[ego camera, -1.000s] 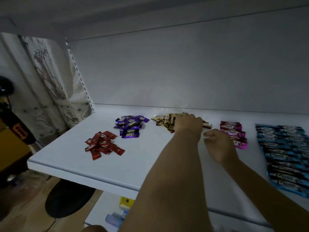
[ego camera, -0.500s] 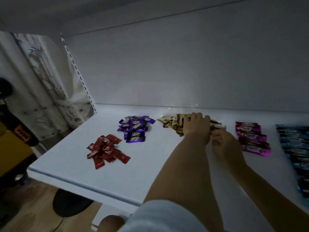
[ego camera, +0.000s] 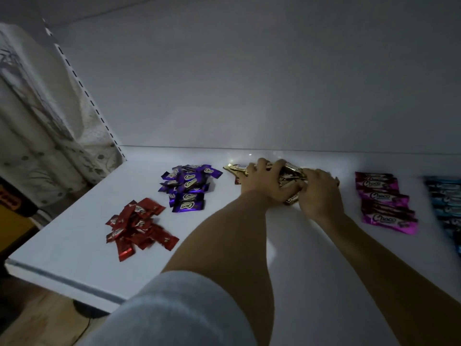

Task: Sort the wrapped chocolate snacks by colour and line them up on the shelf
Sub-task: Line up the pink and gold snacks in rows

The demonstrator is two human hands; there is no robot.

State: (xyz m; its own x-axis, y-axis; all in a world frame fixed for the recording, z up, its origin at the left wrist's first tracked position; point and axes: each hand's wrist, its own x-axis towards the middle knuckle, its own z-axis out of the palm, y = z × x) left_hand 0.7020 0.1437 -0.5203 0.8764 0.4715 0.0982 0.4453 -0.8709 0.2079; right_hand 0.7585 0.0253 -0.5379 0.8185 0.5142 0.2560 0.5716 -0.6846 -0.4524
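**Both hands bunch the gold snacks near the back edge of the shelf.**

Head view: the left hand [ego camera: 264, 187] and the right hand [ego camera: 320, 193] close in on the heap of gold snacks [ego camera: 290, 174] from either side. The fingers of both curl round the wrappers and grip them, most likely to gather the loose pieces before laying them out in a row. The heap lies on the white shelf [ego camera: 74, 236] between the purple snacks [ego camera: 188, 187] and the pink snacks [ego camera: 385, 202]. The purple ones are a loose pile. So are the red snacks [ego camera: 139, 227], nearer the front left corner, so both seem unsorted. The pink ones are lined up front to back, and so are the blue snacks [ego camera: 446, 203] at the right edge. "Choco" reads on the purple and pink wrappers. The print on the red, gold and blue ones is too small or blurred to read.
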